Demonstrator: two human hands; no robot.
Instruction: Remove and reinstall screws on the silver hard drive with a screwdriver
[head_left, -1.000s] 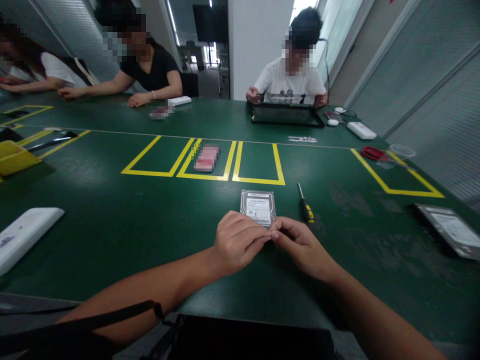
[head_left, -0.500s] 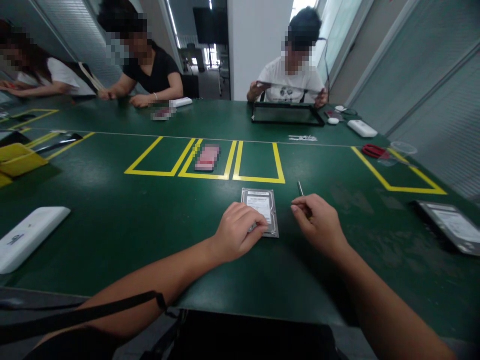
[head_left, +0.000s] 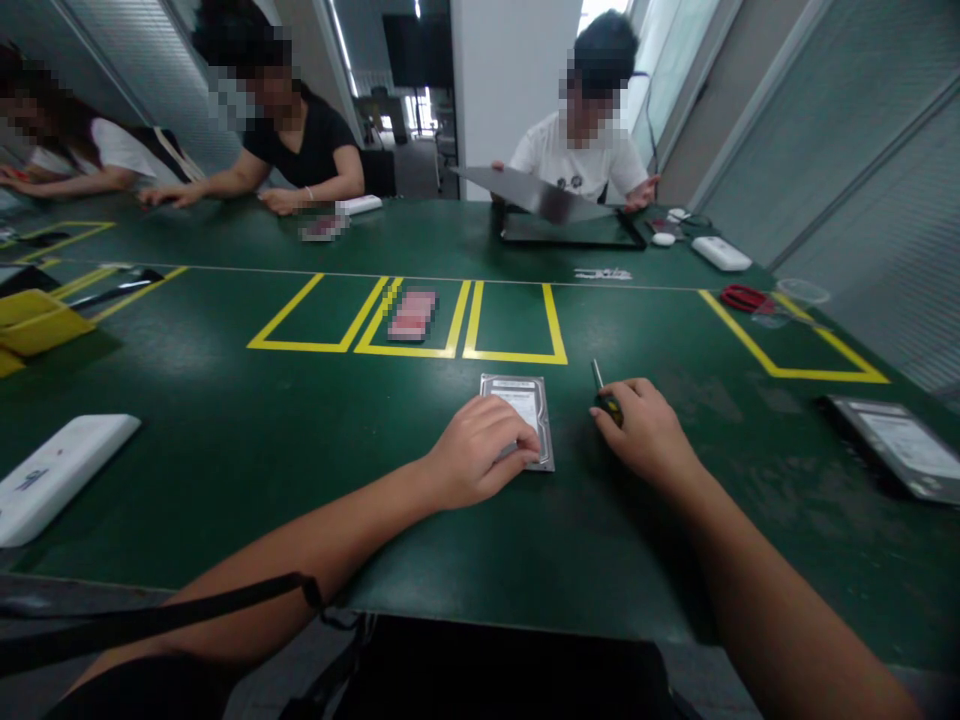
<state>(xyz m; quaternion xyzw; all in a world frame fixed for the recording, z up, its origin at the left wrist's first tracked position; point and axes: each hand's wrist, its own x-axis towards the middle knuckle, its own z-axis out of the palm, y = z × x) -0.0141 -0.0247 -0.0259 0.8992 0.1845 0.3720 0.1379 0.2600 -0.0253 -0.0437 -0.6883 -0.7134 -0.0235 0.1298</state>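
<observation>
A silver hard drive (head_left: 525,404) with a white label lies flat on the green table (head_left: 225,440) in front of me. My left hand (head_left: 480,450) rests on its near left part, fingers curled down onto it. My right hand (head_left: 645,430) is just right of the drive, its fingers closing round the yellow-and-black handle of a small screwdriver (head_left: 604,392) that lies on the table with its metal tip pointing away from me.
Yellow tape boxes (head_left: 517,325) mark the table beyond the drive. A second hard drive (head_left: 892,445) lies at the right, a white device (head_left: 52,475) at the left, a yellow bin (head_left: 37,320) far left. Three people sit across; one lifts a laptop panel (head_left: 532,193).
My hands parted from the drive's near edge. The left one settled on the drive; the right one moved right and down onto the screwdriver. The person opposite raised a panel off the laptop.
</observation>
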